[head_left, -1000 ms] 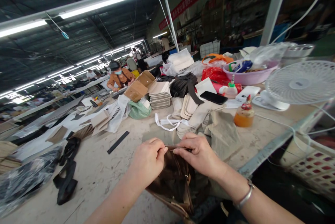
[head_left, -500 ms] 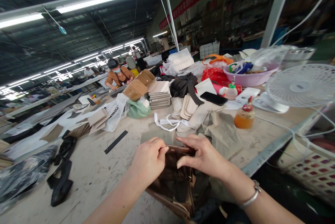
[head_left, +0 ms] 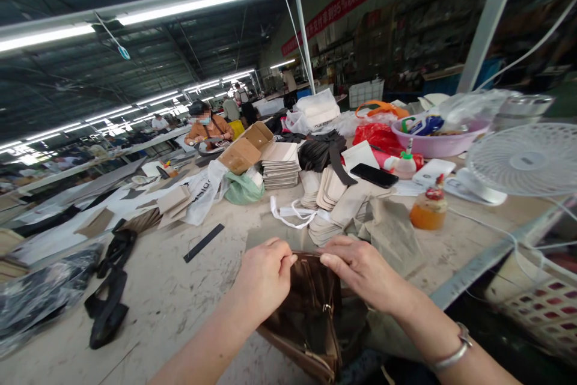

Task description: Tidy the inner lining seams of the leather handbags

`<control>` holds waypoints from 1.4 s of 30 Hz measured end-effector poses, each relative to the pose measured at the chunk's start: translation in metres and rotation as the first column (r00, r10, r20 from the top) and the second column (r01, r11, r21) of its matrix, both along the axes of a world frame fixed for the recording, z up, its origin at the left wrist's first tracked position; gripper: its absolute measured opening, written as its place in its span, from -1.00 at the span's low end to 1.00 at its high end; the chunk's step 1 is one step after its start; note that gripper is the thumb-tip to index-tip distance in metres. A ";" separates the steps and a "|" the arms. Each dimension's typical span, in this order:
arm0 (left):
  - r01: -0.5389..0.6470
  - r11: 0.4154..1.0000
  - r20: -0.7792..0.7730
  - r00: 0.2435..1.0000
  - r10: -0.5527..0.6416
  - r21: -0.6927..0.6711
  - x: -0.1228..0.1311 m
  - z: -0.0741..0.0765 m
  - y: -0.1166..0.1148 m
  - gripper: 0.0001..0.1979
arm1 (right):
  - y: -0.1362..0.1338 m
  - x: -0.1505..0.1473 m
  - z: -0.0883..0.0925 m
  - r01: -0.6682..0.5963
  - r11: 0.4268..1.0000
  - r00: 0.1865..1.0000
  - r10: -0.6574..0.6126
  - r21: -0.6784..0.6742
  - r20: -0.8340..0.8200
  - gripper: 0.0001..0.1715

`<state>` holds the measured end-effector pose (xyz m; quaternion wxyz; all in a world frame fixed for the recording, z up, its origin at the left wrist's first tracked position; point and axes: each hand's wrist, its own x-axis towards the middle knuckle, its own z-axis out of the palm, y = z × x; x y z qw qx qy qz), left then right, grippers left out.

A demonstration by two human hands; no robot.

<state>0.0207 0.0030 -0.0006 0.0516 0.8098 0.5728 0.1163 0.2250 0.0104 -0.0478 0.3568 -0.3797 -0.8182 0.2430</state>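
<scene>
A dark brown bag [head_left: 311,307] stands at the near edge of the work table [head_left: 180,295], its mouth facing up. My left hand [head_left: 264,277] is closed in a pinch on the top rim at the left. My right hand [head_left: 360,271] grips the same rim at the right, fingers curled over it. A silver bracelet [head_left: 451,352] sits on my right wrist. Just behind the bag lies a flat beige sheet [head_left: 270,235] and a crumpled beige cloth [head_left: 392,232].
Stacks of beige cut pieces [head_left: 329,193], a black phone [head_left: 374,175], an orange jar [head_left: 428,208], a white fan [head_left: 518,160] and a pink basin [head_left: 437,136] crowd the right. Black straps [head_left: 108,295] and a black strip [head_left: 202,242] lie left. A seated person [head_left: 205,127] works farther back.
Both hands stayed on the bag's rim. The right hand's fingers shifted from pinching to curling over the edge, and the bag's mouth spread wider. The view drifted slightly right.
</scene>
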 end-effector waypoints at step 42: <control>-0.075 0.996 -0.241 0.967 0.084 0.045 -0.018 0.002 0.011 -0.76 | 0.018 -0.025 0.004 0.020 0.998 1.000 -0.020 0.054 0.004 -0.74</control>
